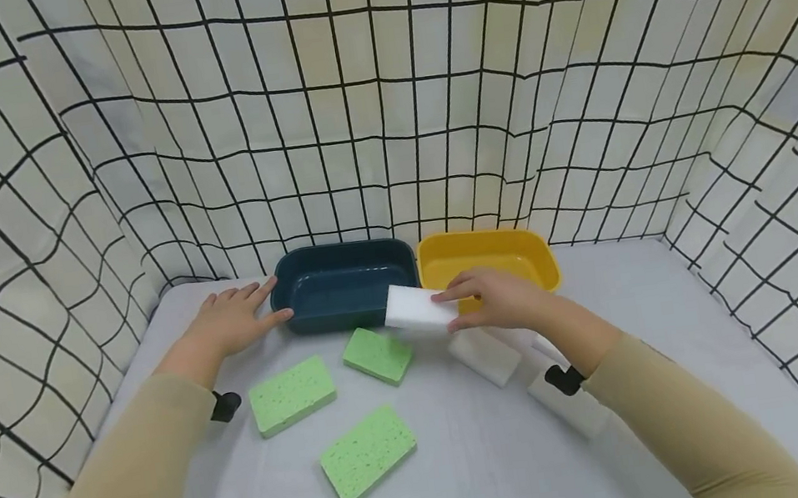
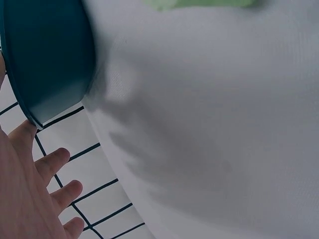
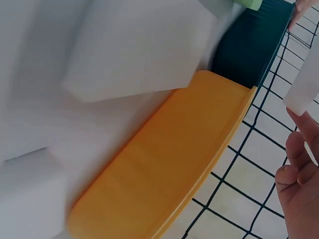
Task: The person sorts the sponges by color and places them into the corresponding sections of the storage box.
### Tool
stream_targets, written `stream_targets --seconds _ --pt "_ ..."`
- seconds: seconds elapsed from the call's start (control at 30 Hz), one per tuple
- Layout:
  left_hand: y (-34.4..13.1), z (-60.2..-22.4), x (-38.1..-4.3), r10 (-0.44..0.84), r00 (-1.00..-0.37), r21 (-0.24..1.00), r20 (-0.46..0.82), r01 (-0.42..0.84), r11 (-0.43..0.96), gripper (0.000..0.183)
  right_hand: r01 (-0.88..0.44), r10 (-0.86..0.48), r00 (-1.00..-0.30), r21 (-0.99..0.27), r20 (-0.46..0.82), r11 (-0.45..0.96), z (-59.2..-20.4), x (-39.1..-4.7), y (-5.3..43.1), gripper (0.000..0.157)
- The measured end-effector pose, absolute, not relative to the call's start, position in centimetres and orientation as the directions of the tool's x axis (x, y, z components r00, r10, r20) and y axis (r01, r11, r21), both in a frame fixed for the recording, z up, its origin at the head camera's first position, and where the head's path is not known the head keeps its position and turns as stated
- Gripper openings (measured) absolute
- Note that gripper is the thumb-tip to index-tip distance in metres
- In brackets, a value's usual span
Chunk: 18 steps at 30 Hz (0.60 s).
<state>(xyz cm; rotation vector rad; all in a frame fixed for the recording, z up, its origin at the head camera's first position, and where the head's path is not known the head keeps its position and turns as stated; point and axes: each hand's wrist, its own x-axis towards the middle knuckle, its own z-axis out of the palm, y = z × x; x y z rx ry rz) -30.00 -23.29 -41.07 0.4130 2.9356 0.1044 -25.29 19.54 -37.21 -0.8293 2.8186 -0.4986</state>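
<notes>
l hand (image 1: 230,320), fingers wide, touches left edge of dark-blue rectangular plastic tub (image 1: 344,290); r hand (image 1: 492,297) pinches white rectangular foam-like block (image 1: 412,306) above adjacent front corners of it & yellow rectangular plastic tub (image 1: 512,246) (gaps btwn 3 green speckled rectangular sponges (image 1: 293,393) in front).

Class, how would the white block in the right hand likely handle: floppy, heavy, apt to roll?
The white block is probably fairly stiff: held by one end, it shows no sag. It may be light, since the right hand holds it pinched. Its flat faces suggest it would slide rather than roll.
</notes>
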Motion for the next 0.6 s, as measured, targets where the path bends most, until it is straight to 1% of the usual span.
stream_targets --seconds 0.2,0.4,0.6 --pt "-23.3 -41.0 -29.9 0.277 -0.948 0.09 -0.16 0.265 0.96 0.1 -0.418 -0.493 -0.866 -0.417 -0.087 0.807 -36.6 -27.8 17.2 0.052" --pt "-23.3 -41.1 -30.0 0.28 -0.947 0.098 -0.158 0.267 0.959 0.098 -0.413 -0.486 -0.867 -0.385 -0.112 0.825 -36.6 -30.0 14.5 0.054" --pt "-23.4 -41.3 -30.0 0.276 -0.948 0.105 -0.158 0.262 0.959 0.097 -0.443 -0.505 -0.854 -0.336 -0.123 0.831 -36.8 -31.9 12.3 0.052"
